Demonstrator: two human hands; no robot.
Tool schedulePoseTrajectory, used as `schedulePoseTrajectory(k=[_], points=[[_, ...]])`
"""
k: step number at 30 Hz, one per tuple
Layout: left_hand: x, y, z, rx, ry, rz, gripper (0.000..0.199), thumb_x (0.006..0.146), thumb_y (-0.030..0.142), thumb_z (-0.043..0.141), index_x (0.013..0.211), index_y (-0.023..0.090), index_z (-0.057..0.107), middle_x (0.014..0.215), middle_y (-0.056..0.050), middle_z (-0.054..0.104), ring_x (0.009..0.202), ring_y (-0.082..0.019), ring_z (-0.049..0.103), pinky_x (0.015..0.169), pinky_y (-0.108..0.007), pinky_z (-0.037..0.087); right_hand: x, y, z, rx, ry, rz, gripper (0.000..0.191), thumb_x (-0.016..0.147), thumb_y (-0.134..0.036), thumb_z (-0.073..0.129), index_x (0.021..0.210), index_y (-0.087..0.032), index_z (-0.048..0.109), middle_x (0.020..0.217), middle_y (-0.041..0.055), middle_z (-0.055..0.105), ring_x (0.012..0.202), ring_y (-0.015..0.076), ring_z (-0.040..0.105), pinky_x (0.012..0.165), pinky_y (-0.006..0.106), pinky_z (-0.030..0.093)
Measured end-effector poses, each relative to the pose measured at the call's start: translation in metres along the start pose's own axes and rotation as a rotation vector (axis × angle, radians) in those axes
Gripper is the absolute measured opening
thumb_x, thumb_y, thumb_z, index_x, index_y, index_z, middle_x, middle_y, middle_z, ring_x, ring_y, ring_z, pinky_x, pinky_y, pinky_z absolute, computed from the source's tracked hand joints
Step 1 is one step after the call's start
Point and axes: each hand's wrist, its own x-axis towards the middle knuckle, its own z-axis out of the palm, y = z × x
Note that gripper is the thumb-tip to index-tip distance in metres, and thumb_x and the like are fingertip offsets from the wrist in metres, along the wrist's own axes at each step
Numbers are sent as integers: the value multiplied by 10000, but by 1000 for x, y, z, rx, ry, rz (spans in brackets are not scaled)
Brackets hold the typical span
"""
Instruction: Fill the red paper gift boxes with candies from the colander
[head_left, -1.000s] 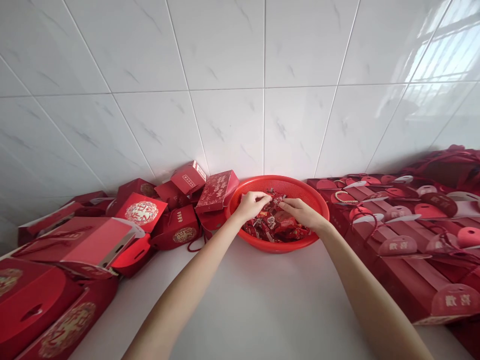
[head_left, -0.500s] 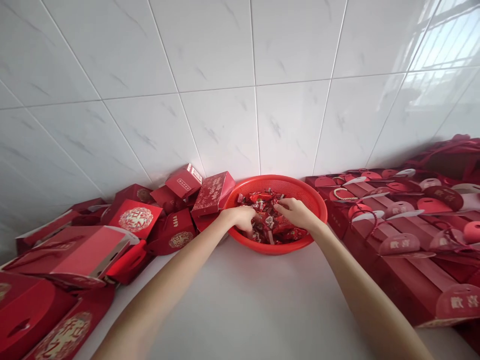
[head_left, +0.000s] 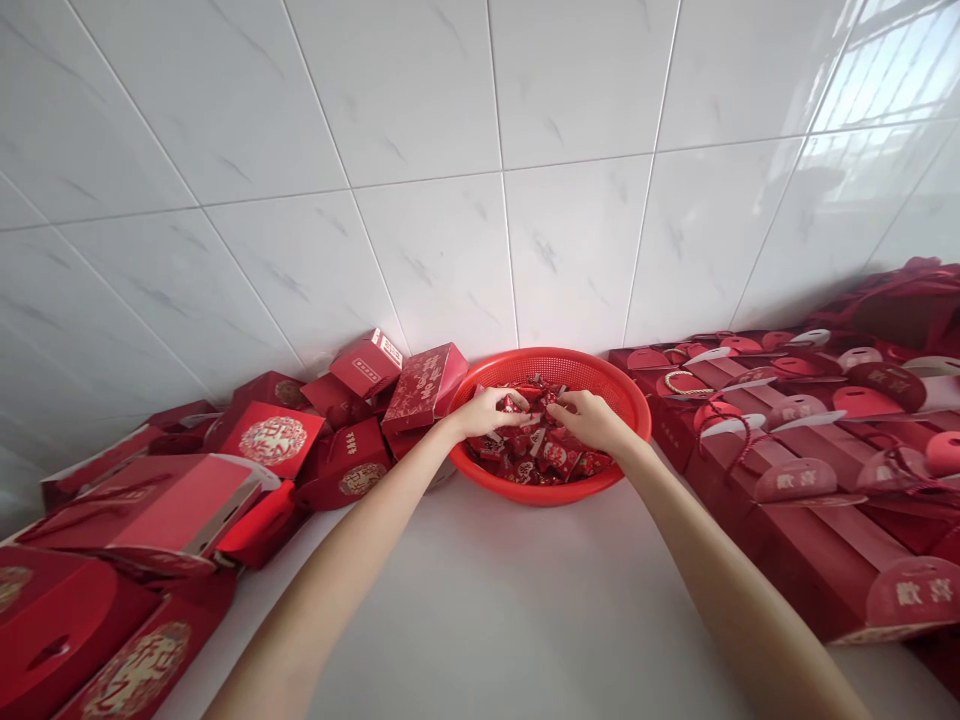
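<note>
A red plastic basket (head_left: pixel 551 493) with a mesh wall stands against the tiled wall. Red-wrapped candies (head_left: pixel 559 455) with pale lettering fill its bottom. Both my hands are inside its rim, close together above the candies. My left hand (head_left: pixel 486 413) has its thumb and fingers curved round a wrapped candy (head_left: pixel 512 404). My right hand (head_left: pixel 592 420) has its thumb and fingertips brought together at a dark red wrapped candy (head_left: pixel 550 397); its far fingers are partly hidden.
Red folded gift boxes (head_left: pixel 142 505) lie piled on the left, several with round gold emblems. Rows of red handled boxes (head_left: pixel 802 540) with rope cords stand on the right. A white tabletop (head_left: pixel 510 600) lies below my forearms, and white tiles (head_left: pixel 435 260) rise behind.
My left hand has risen from low among the candies and now holds one nearer my right hand. The right hand stays at nearly the same spot. The view has shifted slightly.
</note>
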Motion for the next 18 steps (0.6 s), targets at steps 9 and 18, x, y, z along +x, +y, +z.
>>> schedulePoseTrajectory(k=[9,18], points=[[0,0,4,182,268,-84,300,859,202,611,1149,174,681,1102,-84,744,953,-192,713,881,-317,567,1,0,1,0,5,38,251,951,-374,536,898,-188,696,841,57,716,784,204,670,624,253,405],[-8,3,1,469,64,-295,364,608,126,711,953,220,778,1161,-132,735,1198,-399,612,1034,-498,464,1,2,3,-26,5,28,246,944,-341,566,1040,-172,716,1023,101,737,953,249,676,717,277,441]])
